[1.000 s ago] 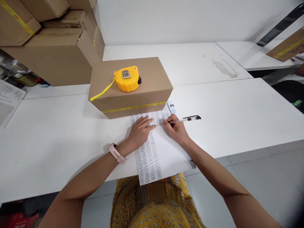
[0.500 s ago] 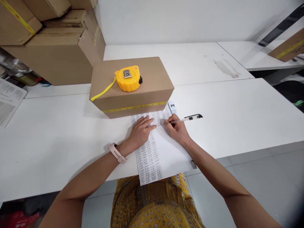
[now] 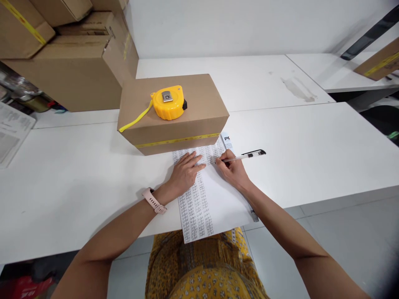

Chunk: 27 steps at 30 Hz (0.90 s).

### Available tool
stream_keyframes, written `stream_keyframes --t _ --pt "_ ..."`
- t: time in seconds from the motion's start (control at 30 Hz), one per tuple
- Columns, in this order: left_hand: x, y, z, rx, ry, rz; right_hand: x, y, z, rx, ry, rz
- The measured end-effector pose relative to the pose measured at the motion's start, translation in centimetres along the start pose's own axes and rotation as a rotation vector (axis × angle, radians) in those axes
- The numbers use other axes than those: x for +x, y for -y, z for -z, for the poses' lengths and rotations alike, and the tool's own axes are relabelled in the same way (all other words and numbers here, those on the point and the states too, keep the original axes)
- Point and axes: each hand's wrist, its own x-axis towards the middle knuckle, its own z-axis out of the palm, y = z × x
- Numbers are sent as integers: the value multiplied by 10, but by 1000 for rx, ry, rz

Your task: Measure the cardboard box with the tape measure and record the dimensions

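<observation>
My right hand [image 3: 233, 169] grips a clear pen [image 3: 249, 155] with a black clip, its tip down at a white sheet of paper [image 3: 226, 201]. Columns of small handwriting fill the sheet's left side and top. Flat on the written part rests my left hand [image 3: 186, 172], its fingers stretched out and holding nothing. Just beyond the hands stands a closed cardboard box [image 3: 199, 97], covering the top of the paper. A yellow tape measure [image 3: 168, 103] with a yellow strap lies on the box. Under the paper's right edge, a printed item [image 3: 227, 141] shows in part.
Larger cardboard boxes [image 3: 75, 74] are stacked at the back left against the wall. Printed papers [image 3: 14, 131] lie at the far left. The white table [image 3: 299, 158] has its front edge close to my body. Another taped box [image 3: 380, 62] sits at the far right.
</observation>
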Motion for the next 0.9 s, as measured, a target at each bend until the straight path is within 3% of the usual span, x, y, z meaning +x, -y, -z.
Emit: stream_keyframes --t 0.9 --pt "1 -1 2 16 7 17 0 -1 2 -3 -32 -28"
